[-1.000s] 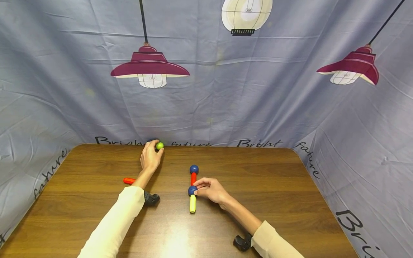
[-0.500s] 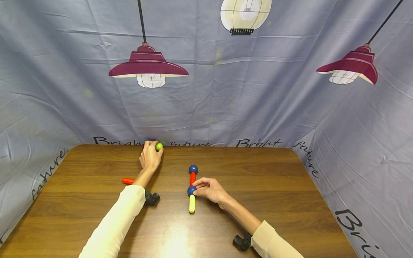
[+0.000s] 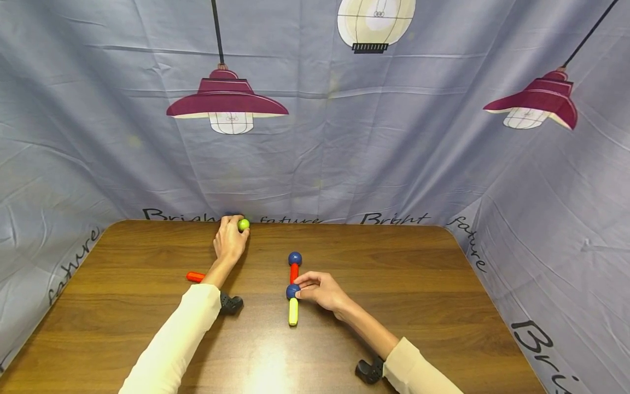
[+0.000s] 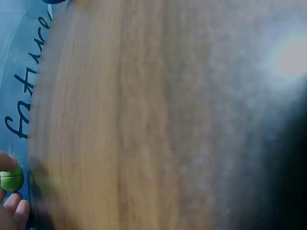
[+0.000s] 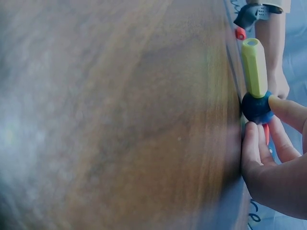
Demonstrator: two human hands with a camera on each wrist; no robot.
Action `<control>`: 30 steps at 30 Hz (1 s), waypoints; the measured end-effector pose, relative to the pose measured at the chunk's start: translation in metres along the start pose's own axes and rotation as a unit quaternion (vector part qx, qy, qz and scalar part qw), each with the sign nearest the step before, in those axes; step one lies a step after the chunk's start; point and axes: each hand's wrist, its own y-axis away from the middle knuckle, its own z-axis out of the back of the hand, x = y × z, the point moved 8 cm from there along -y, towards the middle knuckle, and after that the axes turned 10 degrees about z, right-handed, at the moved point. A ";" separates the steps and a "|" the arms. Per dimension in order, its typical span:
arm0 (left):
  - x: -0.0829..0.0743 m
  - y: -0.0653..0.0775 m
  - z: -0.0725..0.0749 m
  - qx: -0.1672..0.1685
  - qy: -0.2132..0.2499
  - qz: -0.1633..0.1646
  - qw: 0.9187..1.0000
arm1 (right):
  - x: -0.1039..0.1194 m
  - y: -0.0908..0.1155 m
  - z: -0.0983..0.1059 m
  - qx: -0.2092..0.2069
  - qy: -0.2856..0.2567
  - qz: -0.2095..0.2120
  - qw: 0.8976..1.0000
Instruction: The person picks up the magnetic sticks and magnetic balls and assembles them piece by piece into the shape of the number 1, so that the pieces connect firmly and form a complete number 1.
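At the table's far edge my left hand pinches a small green ball between thumb and fingers; the left wrist view shows a groove round this green ball. Near the table's middle my right hand grips a blue ball with thumb and fingertips. A yellow faceted stick joins that ball on the near side, its free end showing a hole in the right wrist view. On the far side a red stick links it to a second blue ball. The joined pieces lie in a line.
Another red stick lies left of my left forearm, partly hidden by it. The wooden table ends at a grey-blue curtain printed with lamps and lettering. Black wrist devices sit on both wrists.
The green ball and left fingertips have shifted very slightly toward me. My right hand and the joined pieces hold their place.
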 end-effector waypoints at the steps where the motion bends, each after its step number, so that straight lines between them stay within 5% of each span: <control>1: -0.001 0.001 0.000 0.000 0.001 -0.004 1.000 | 0.000 0.000 0.000 0.000 0.001 -0.001 1.000; 18: -0.015 0.031 0.010 0.028 0.052 -0.070 0.996 | 0.004 0.005 -0.001 0.001 0.004 -0.001 1.000; 30: -0.026 0.065 0.016 0.077 0.141 -0.110 0.981 | 0.002 0.001 0.000 -0.001 -0.009 -0.001 1.000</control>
